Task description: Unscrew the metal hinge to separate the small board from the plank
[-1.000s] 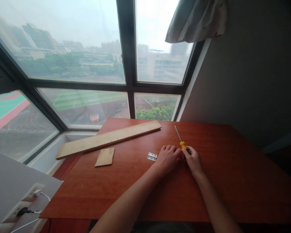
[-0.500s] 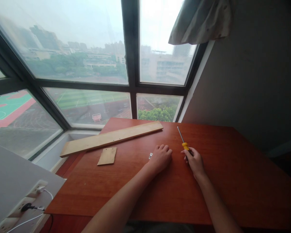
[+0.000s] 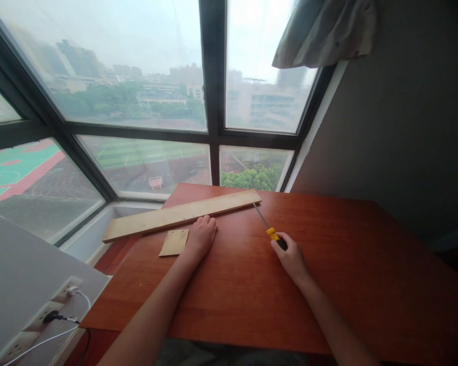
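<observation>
My right hand (image 3: 292, 254) is closed around the yellow and black handle of a screwdriver (image 3: 272, 234). Its shaft points up and left, with the tip by the right end of a long wooden board (image 3: 206, 207); whether they touch I cannot tell. My left hand (image 3: 203, 235) rests palm down just in front of the board's near edge, fingers curled under. Whatever lies beneath those fingers is hidden. Beside its wrist, on the left, is a small square wooden piece (image 3: 174, 242) with holes along its far edge.
The reddish-brown wooden table (image 3: 244, 290) reaches to the window frame (image 3: 215, 137). At the lower left, wall sockets (image 3: 48, 317) hold plugs with a white and a black cord. A grey wall (image 3: 397, 127) rises on the right, and a curtain (image 3: 324, 35) hangs above.
My left hand has moved left to the board, and the small metal piece seen beside it is out of sight. My right hand has brought the screwdriver left, its shaft tilting further left.
</observation>
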{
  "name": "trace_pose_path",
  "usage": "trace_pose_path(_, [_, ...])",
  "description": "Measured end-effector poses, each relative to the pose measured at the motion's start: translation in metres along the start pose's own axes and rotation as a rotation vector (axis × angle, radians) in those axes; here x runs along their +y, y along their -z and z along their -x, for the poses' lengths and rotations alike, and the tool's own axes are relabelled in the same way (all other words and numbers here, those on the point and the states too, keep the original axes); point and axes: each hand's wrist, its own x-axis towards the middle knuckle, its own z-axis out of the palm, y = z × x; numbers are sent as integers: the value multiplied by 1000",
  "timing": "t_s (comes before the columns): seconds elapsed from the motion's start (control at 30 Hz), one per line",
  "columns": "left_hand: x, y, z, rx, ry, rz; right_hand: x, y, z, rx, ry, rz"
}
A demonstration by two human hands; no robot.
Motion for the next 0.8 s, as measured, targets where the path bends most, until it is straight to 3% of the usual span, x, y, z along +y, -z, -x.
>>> trace_pose_path(0.2, [-9,5,4,7,43,-83,-9,-18,0,-50,79,50])
trace_pose_path(0.37, [12,22,17,70,-35,-200,-20,-39,-5,-90,163,81])
trace_pose_path(0.57, [47,34,43,39,-160,-100,-41,-86,-25,-137,224,77])
trace_pose_path(0.8, [43,25,72,-11,-89,41,-66,-137,-41,-167,267,110])
